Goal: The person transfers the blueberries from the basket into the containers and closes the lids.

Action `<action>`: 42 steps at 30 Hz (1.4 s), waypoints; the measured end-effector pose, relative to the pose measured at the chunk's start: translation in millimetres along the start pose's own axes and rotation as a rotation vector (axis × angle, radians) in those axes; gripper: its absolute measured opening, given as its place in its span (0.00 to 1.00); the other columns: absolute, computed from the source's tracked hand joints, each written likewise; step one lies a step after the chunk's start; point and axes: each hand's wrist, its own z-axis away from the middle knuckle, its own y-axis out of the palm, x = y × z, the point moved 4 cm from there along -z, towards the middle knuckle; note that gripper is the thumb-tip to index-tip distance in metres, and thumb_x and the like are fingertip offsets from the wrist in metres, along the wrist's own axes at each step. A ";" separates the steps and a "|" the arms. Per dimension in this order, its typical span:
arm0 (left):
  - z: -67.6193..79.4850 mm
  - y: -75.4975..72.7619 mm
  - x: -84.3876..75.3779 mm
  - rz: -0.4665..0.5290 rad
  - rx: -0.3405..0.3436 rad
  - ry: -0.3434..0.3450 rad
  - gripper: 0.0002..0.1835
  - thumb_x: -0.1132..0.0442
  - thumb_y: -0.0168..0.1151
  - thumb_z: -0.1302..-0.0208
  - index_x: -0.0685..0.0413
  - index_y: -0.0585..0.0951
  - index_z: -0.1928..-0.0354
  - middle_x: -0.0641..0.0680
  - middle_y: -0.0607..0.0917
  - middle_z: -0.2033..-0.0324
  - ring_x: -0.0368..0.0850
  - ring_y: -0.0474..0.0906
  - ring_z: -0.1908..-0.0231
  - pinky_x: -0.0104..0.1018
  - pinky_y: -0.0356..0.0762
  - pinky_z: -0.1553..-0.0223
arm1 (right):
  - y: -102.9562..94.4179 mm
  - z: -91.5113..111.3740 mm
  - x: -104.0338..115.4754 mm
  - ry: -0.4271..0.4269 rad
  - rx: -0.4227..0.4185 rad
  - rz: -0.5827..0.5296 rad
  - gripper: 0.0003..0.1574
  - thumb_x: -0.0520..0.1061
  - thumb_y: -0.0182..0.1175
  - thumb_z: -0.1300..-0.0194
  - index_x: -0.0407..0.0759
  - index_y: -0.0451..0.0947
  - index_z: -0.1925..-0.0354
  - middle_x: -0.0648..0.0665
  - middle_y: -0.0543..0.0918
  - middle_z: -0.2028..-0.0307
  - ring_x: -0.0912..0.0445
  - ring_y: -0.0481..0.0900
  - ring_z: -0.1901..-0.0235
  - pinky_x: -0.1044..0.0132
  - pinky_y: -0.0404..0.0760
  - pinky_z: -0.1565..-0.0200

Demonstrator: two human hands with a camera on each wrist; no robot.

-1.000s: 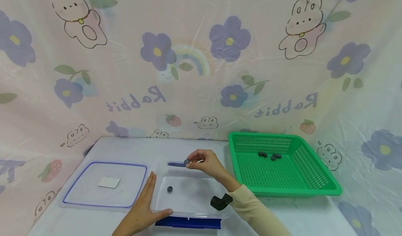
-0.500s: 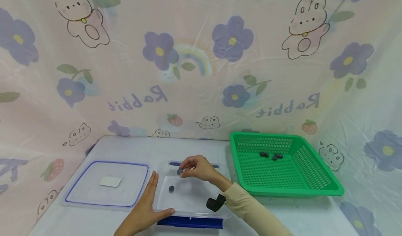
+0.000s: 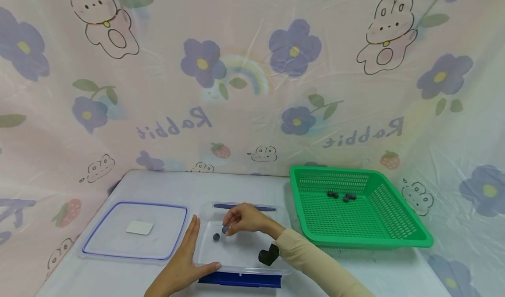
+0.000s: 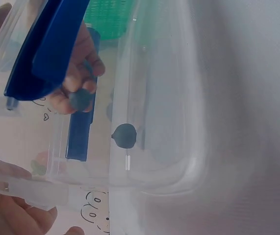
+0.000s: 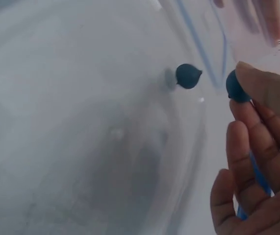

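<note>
My right hand [image 3: 247,218] is low inside the clear plastic container [image 3: 238,254], pinching a small dark round blueberry [image 3: 225,229] between thumb and fingertips. In the right wrist view the pinched blueberry [image 5: 235,87] shows at the thumb's tip. A second blueberry [image 3: 216,237] lies on the container floor near its left side, a short gap from the held one; the left wrist view shows this blueberry [image 4: 125,136] through the clear wall. My left hand [image 3: 184,258] rests against the container's left side, fingers straight, thumb on the front rim.
To the right stands a green perforated basket [image 3: 335,220] with several dark blueberries [image 3: 346,198] near its back. A clear lid [image 3: 106,240] with a blue seal and a white label [image 3: 140,227] lies at left. Blue latches [image 3: 240,280] hang on the container's front and back.
My right hand has moved left and down from the container's back edge, carrying the blueberry close to the one on the floor. The left hand has stayed in place.
</note>
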 end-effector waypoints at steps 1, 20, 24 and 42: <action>-0.1 -0.1 0.1 -0.002 0.001 -0.001 0.67 0.37 0.72 0.51 0.58 0.38 0.24 0.60 0.36 0.25 0.63 0.37 0.28 0.67 0.49 0.36 | 0.6 -0.6 -1.5 0.009 0.008 0.007 0.11 0.33 0.74 0.50 0.41 0.85 0.66 0.51 0.85 0.71 0.61 0.80 0.71 0.70 0.79 0.66; -1.4 0.4 -2.2 0.021 0.014 -0.032 0.67 0.39 0.72 0.51 0.57 0.38 0.24 0.60 0.36 0.25 0.65 0.39 0.28 0.67 0.50 0.37 | 10.4 -1.2 -21.4 0.059 0.079 0.117 0.12 0.29 0.74 0.53 0.38 0.85 0.68 0.49 0.85 0.72 0.63 0.79 0.73 0.72 0.78 0.68; -1.3 0.7 -1.5 0.015 0.016 -0.031 0.67 0.39 0.72 0.51 0.58 0.38 0.24 0.60 0.36 0.25 0.64 0.39 0.28 0.67 0.49 0.37 | 10.9 -2.3 -23.1 0.068 0.076 0.132 0.13 0.28 0.74 0.54 0.38 0.85 0.69 0.50 0.85 0.73 0.63 0.79 0.74 0.72 0.77 0.69; -0.9 -0.9 -4.7 0.018 0.013 -0.019 0.66 0.39 0.72 0.51 0.58 0.39 0.24 0.61 0.37 0.25 0.65 0.39 0.29 0.68 0.50 0.37 | 4.1 -0.8 -14.4 0.039 0.059 0.174 0.13 0.29 0.73 0.52 0.37 0.84 0.66 0.47 0.85 0.69 0.63 0.79 0.71 0.72 0.78 0.66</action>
